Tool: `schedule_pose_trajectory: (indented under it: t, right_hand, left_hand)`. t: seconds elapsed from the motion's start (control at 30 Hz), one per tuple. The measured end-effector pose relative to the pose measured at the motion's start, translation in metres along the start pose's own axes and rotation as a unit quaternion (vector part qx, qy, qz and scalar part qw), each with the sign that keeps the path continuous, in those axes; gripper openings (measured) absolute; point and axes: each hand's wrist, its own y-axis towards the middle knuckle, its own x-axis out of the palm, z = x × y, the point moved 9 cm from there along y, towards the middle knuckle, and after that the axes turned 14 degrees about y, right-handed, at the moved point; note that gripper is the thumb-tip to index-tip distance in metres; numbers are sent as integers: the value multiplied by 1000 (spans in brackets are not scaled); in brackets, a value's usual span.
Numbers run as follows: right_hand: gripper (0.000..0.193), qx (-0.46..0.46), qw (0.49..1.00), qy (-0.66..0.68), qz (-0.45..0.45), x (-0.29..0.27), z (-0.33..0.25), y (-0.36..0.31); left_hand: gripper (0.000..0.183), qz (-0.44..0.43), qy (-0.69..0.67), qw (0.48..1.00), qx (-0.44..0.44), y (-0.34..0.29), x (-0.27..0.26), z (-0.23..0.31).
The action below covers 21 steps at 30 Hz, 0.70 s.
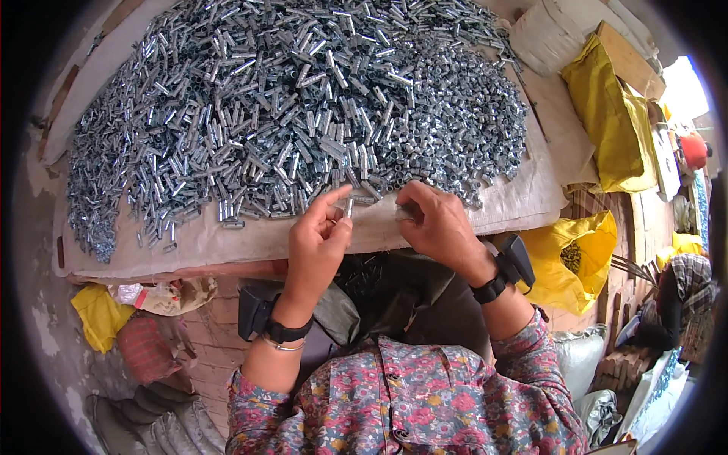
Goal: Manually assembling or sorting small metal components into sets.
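Note:
A broad heap of shiny metal tubes (pixel 258 114) covers a pale cloth-topped table (pixel 508 212). Shorter ring-like pieces (pixel 455 125) gather on the heap's right side. At the table's near edge, my left hand (pixel 312 241) pinches one small metal tube (pixel 349 206) between thumb and fingers, its index finger stretched toward the heap. Just to the right, my right hand (pixel 444 231) is closed, knuckles up, by the ring pieces; whatever its fingertips grip is hidden. The two hands are apart.
Dark sheeting (pixel 409 284) with some metal pieces lies below the table edge at my lap. An open yellow sack (pixel 595 262) stands to the right, another yellow bag (pixel 607 114) beyond it. Sacks lie at lower left. A person (pixel 682 303) sits at far right.

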Motion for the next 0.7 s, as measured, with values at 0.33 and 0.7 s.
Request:
schedule_pose_trajectory:
  t: [0.33,0.7]
  right_hand:
    - [19,102,904,411,-62,35,-9,-26]
    - [17,102,943,314,-30,30,-3,-34]
  left_hand:
    - [24,-30,-304,948,-92,-22,13,-4]
    - [20,-59,-305,943,-115,-33,19,-11]
